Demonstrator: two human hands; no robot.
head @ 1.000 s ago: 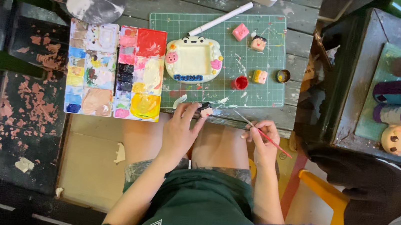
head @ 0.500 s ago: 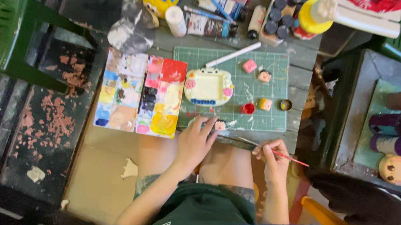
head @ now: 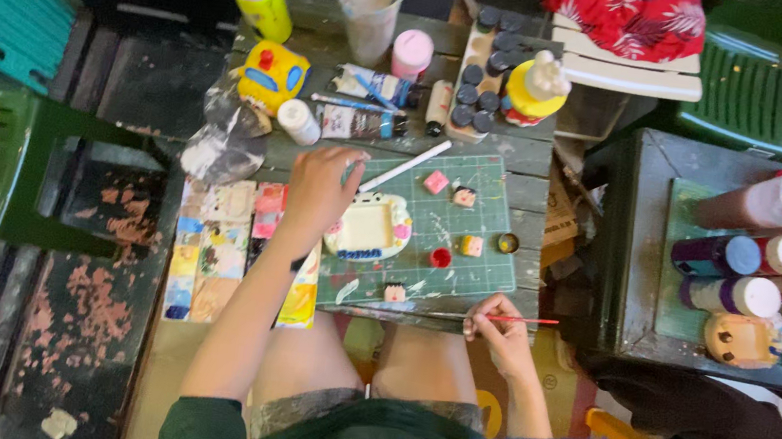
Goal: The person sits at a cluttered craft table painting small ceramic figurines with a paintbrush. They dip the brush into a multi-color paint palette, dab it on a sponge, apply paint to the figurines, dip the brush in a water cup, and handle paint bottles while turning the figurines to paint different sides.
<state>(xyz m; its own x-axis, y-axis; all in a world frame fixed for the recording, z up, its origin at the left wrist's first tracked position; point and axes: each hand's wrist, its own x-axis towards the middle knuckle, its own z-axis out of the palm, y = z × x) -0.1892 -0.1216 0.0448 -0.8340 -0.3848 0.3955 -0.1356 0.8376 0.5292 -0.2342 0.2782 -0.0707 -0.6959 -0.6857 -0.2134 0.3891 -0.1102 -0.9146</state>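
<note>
my left hand (head: 316,191) reaches far over the paint palette (head: 211,248), fingers loosely curled and holding nothing, its fingertips at the left edge of the green cutting mat (head: 469,221), just beside the cream ceramic frame (head: 368,228) lying on the mat's left part. my right hand (head: 496,332) rests at the mat's near edge, fingers pinched tight on a thin red-handled paintbrush (head: 507,319) that points right. small painted figurines (head: 464,196) dot the mat.
</note>
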